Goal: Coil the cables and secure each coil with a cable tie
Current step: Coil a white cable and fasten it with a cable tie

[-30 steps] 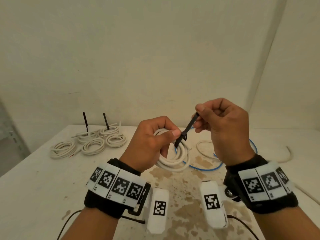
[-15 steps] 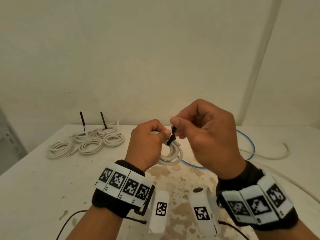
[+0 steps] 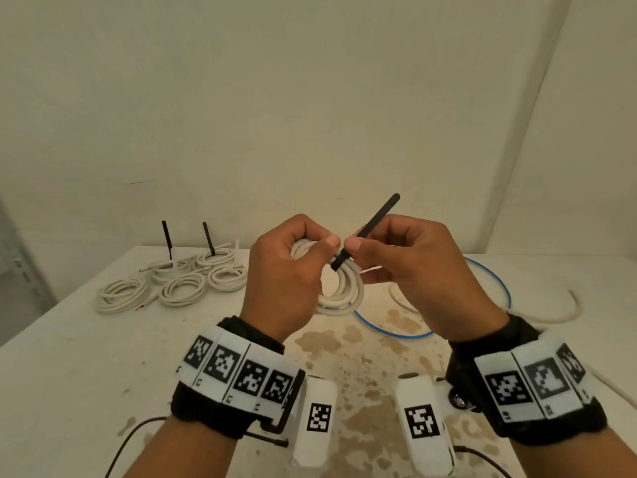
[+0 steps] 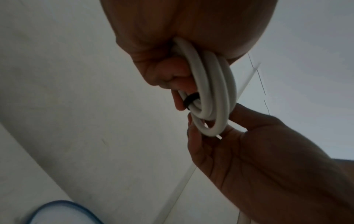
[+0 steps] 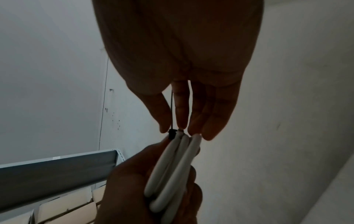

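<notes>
Far left on the surface (image 3: 69, 357): finished white coils (image 3: 179, 282) in a cluster, two black tie tails (image 3: 208, 238) sticking up from them.

Left hand (image 3: 286, 277) raised above the surface, knuckles toward the head camera, fingers curled through and around the white cable coil (image 3: 339, 288); thumb tip pressed at the top of the bundle. Left wrist view shows three or four loops hanging out of the fist.

Black cable tie (image 3: 365, 231) is wrapped around the coil right between the two thumbs; its band shows in the left wrist view (image 4: 190, 100). Free tail points up and to the right, away from the coil.

Right hand (image 3: 420, 270) just beside the left, thumb tips nearly touching. Thumb and forefinger pinch the tie just above its head; the other fingers lie fairly straight, tips against the coil's edge.

Behind the right hand: a loose blue cable (image 3: 389, 329) looped on the surface, then a loose white cable (image 3: 558, 317) further right.

Wristbands carry black-and-white square marker codes; no readable text.
</notes>
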